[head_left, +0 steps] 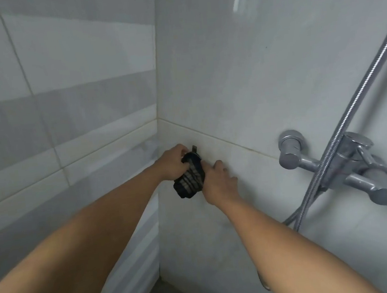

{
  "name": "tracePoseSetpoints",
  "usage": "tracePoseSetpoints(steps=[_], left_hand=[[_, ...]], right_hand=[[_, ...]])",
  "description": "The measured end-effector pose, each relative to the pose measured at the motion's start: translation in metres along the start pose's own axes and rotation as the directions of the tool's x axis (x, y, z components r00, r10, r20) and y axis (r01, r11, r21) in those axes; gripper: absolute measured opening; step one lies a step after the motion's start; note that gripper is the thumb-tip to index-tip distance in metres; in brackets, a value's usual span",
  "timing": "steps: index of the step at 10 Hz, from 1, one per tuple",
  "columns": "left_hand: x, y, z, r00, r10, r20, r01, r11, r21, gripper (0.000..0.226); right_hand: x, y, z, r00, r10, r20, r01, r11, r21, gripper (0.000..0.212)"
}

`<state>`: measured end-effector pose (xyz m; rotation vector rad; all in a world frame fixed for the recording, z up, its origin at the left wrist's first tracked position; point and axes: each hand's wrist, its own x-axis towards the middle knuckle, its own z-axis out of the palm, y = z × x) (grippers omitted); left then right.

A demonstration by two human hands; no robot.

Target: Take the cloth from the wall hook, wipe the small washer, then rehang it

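A dark cloth [189, 180] with pale stripes hangs bunched against the white tiled wall near the corner. Its top sits at a small dark wall hook [195, 148], whose tip pokes up above the cloth. My left hand [172, 162] grips the top of the cloth right at the hook. On the cloth's right side is my right hand [218, 182], thumb touching the cloth's edge and fingers spread flat toward the wall. No washer is in view.
A chrome shower mixer tap [339, 164] with two handles juts from the wall at the right. Its ribbed metal hose [360, 96] runs diagonally up to the top right and loops below. The tiled corner lies just left of the hook.
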<state>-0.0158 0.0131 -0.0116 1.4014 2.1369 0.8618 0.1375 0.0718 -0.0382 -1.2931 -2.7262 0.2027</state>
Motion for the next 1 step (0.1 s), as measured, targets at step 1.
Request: tracePoseSetpoints(steps=[1], left_hand=[[-0.0158, 0.0139, 0.0008, 0.997, 0.031, -0.073, -0.021, 0.991, 0.129, 0.056]], right_hand=[[-0.02, 0.0067, -0.0154, 0.998, -0.019, -0.058, 0.022, 0.999, 0.043, 0.069]])
